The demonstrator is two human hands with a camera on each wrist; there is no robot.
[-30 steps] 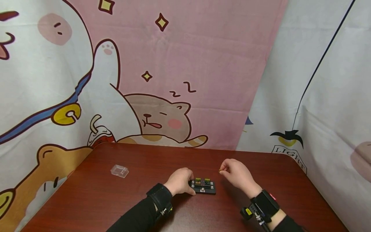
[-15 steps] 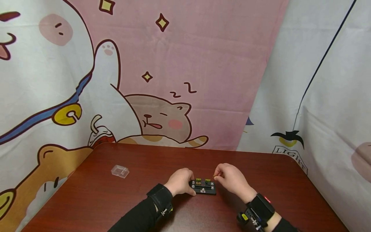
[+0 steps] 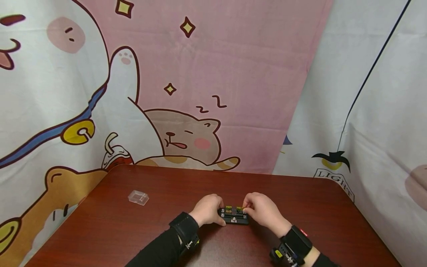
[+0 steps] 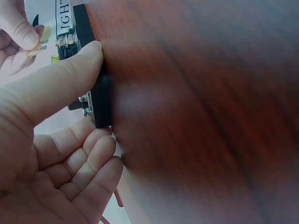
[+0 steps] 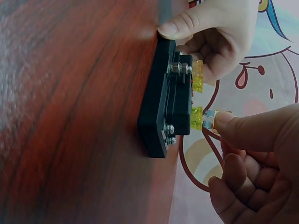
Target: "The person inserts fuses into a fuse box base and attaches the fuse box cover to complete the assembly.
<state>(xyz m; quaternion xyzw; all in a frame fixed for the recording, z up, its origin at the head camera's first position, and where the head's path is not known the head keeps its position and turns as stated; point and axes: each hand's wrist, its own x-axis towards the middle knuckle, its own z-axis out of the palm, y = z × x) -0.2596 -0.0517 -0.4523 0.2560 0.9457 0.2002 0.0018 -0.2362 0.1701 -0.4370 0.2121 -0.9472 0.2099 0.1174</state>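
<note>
A black fuse block (image 5: 161,107) with metal screw terminals lies on the table. My left hand (image 3: 207,209) holds its left end, the thumb on the near edge and the other fingers behind. Two yellow blade fuses (image 5: 196,117) stand up from the top of the block, the far-left one partly orange in the right wrist view. My right hand (image 3: 265,210) pinches an amber blade fuse (image 5: 216,123) between thumb and finger. Its metal blades point at the block, right at the top of the right-hand yellow fuse.
A small clear plastic box (image 3: 138,197) sits at the left on the reddish-brown table (image 3: 110,226). Behind the table's far edge hangs a cartoon-printed cloth (image 3: 247,92). Both wrists wear black straps with cameras.
My right hand has moved left and slightly down with the amber fuse, from beside the fuse block to its right end. The left hand and the block stay put.
</note>
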